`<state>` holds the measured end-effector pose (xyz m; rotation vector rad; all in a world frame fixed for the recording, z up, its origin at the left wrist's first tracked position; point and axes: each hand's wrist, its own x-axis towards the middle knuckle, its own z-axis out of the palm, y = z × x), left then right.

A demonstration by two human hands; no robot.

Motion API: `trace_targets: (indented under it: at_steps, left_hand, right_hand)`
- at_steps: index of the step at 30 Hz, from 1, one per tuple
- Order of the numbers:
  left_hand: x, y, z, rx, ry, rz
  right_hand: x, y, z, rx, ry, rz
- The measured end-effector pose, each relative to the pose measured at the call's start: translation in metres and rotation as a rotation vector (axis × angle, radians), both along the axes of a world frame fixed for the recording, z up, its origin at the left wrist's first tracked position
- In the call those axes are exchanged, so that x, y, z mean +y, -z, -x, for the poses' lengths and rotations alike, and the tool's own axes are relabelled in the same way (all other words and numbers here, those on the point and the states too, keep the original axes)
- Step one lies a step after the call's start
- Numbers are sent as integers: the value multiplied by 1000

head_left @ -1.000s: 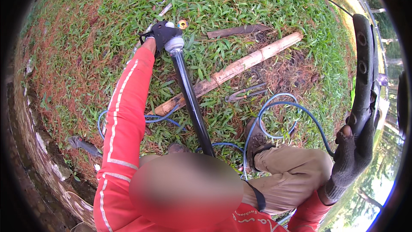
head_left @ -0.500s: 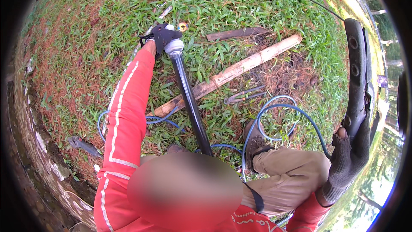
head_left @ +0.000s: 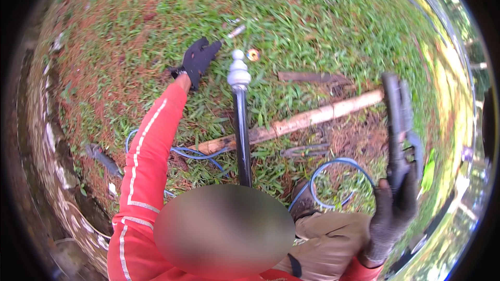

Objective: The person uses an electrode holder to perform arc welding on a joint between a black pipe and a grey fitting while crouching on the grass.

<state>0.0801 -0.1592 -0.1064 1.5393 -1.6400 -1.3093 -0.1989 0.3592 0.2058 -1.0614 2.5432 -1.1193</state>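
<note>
My left hand (head_left: 198, 61), in a black glove, is stretched out over the grass, fingers extended and holding nothing. Just right of it, apart from the fingers, stands a black metal post (head_left: 241, 130) topped by a pale stacked-ball finial (head_left: 238, 70). A blurred oval hides the post's lower end. My right hand (head_left: 393, 216), in a dark grey knit glove, grips a black tool with a long jaw and side lever, which looks like a welding electrode holder (head_left: 397, 125). It points upward at the right, somewhat smeared by motion.
A wooden pole (head_left: 328, 113) lies slantwise behind the post, with a dark wood strip (head_left: 312, 77) beyond. Tongs (head_left: 307, 150) and a blue cable (head_left: 317, 169) lie near my boot. A small colourful ring (head_left: 253, 54) sits by the finial. A grey tool (head_left: 105, 161) lies left.
My left hand has let go of the finial and moved left off it. My right hand has brought the electrode holder inward to the left; the thin rod at its tip no longer shows.
</note>
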Motion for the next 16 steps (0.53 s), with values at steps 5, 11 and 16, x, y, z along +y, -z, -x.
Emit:
trace_targets:
  at_steps: [5,11,16]
  left_hand:
    - [58,-74,-34,14,-1,-61]
    - [178,-271,-162,-403,8,-242]
    - [290,-403,-278,-876,237,-256]
  right_hand:
    - [-48,3,14,-15,-156,-9]
    - [-59,-12,15,-25,-221,-76]
    - [-40,-70,32,-190,-142,-301]
